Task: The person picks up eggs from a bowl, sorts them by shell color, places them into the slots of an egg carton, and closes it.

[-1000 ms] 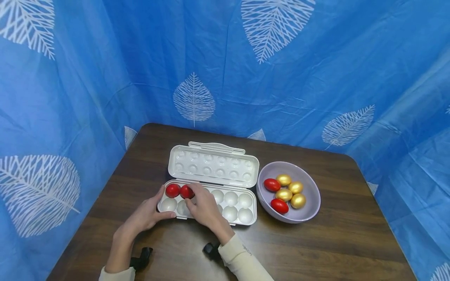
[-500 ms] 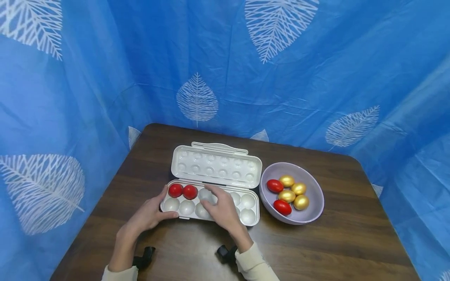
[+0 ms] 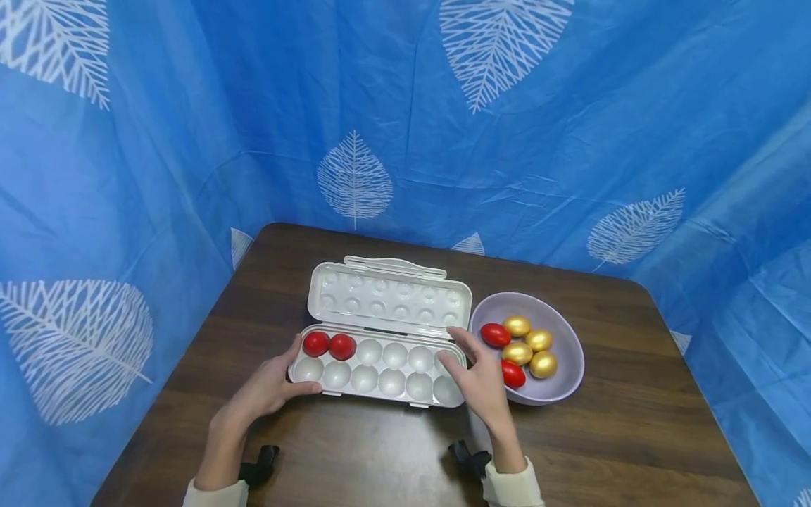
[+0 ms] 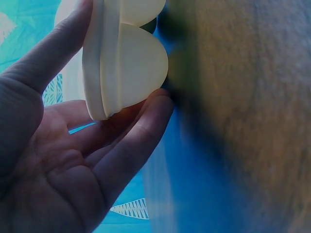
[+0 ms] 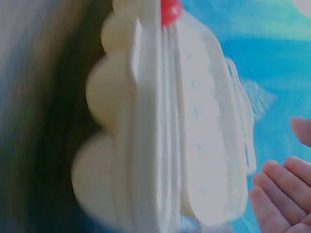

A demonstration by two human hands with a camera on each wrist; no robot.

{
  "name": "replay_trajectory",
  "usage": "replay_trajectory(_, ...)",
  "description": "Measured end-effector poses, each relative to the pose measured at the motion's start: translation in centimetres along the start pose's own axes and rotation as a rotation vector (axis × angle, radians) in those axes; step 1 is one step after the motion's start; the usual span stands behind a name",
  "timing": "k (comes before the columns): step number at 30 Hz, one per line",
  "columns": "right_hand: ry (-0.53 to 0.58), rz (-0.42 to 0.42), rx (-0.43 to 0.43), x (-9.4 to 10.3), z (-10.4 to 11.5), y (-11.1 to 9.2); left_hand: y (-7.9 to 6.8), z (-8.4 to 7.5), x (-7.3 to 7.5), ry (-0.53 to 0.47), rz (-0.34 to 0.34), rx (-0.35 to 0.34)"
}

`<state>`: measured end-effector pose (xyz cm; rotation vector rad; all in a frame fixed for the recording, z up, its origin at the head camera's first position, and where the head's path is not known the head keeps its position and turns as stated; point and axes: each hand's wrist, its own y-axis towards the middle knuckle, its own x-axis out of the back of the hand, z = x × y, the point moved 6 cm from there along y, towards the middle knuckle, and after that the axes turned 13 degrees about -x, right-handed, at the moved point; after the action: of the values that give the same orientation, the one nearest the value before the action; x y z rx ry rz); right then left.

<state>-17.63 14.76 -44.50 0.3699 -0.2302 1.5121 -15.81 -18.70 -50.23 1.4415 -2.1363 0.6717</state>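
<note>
A white plastic egg carton (image 3: 380, 398) lies with its lid (image 3: 391, 299) folded back on the table. Two red eggs (image 3: 315, 343) sit side by side at the left of its back row; the other visible cups hold nothing. My left hand (image 3: 269, 384) grips the carton's left end. In the left wrist view its thumb is at the rim and its fingers (image 4: 141, 136) reach under the cups. My right hand (image 3: 481, 377) is over the carton's right end, thumb and fingers apart, holding nothing. In the right wrist view its fingers (image 5: 284, 189) are extended.
Close to the carton's right end stands a lilac bowl (image 3: 564, 348), partly behind my right hand. It holds two red eggs (image 3: 495, 334) and several gold eggs (image 3: 517, 353). A blue leaf-print curtain (image 3: 405, 155) hangs behind the brown wooden table (image 3: 608, 422).
My right hand has let go of the second red egg in the back row and moved right across the carton towards the bowl. My left hand keeps its grip on the carton.
</note>
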Motion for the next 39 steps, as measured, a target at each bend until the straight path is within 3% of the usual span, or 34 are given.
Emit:
replay_trajectory(5,-0.029,-0.120,-0.019,4.1,-0.9,-0.6,0.1,-0.1,-0.1,-0.004,0.014,0.019)
replay_trajectory(9,-0.055,-0.160,-0.063,6.8,-1.6,-1.1,0.0,-0.4,0.1,-0.004,0.023,0.039)
replay_trajectory(17,-0.363,-0.132,-0.203,11.0,-2.8,-1.8,0.1,-0.7,0.1,0.017,0.032,0.049)
replay_trajectory(22,-0.397,-0.029,-0.259,11.1,-3.3,-1.4,0.0,-0.7,0.1,0.037,0.039,0.058)
replay_trajectory(28,-0.448,-0.020,-0.292,10.6,-3.6,-1.1,0.1,-0.7,0.0,0.031,0.037,0.059)
replay_trajectory(33,-0.499,0.036,-0.317,9.8,-3.9,-0.5,0.1,-0.5,0.0,0.033,0.038,0.068)
replay_trajectory(39,-0.596,0.068,-0.279,8.5,-4.0,0.4,0.0,-0.3,0.1,0.025,0.042,0.098)
